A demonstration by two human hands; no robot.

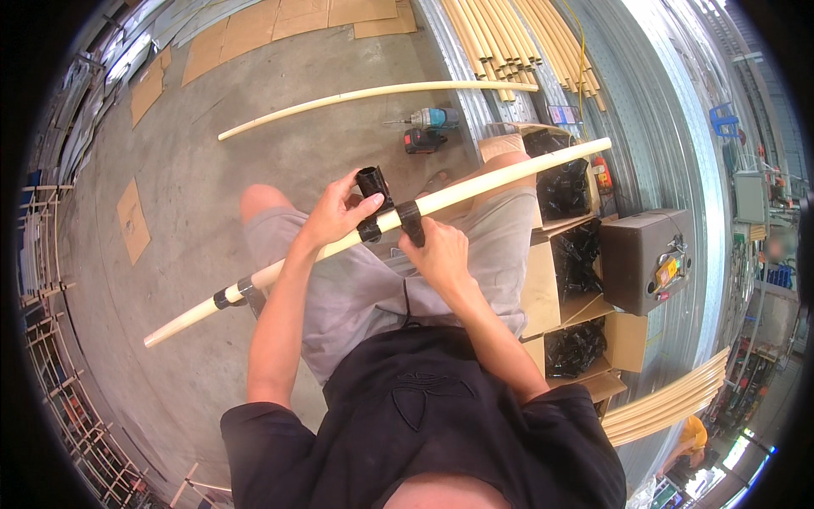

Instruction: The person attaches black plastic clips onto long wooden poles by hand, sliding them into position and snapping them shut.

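Observation:
A long cream-coloured pipe (500,178) lies slantwise across my lap. My left hand (337,210) is closed around a black pipe connector (371,181), its thumb pressed on the short tube that stands up beside the pipe. Close to it, my right hand (443,254) pinches a second black connector piece (411,222) that curves over the pipe; the fingertips are partly hidden behind it. Another black fitting (227,297) sits around the pipe toward its left end. Whether the two middle pieces are joined together I cannot tell.
Right of my legs stand open cardboard boxes of black fittings (577,349), beside a dark speaker-like box (646,261). A cordless drill (434,118), a battery (422,142) and a loose pipe (365,95) lie ahead. Pipe bundles (487,38) rest on metal decking. Cardboard sheets (133,222) lie leftward.

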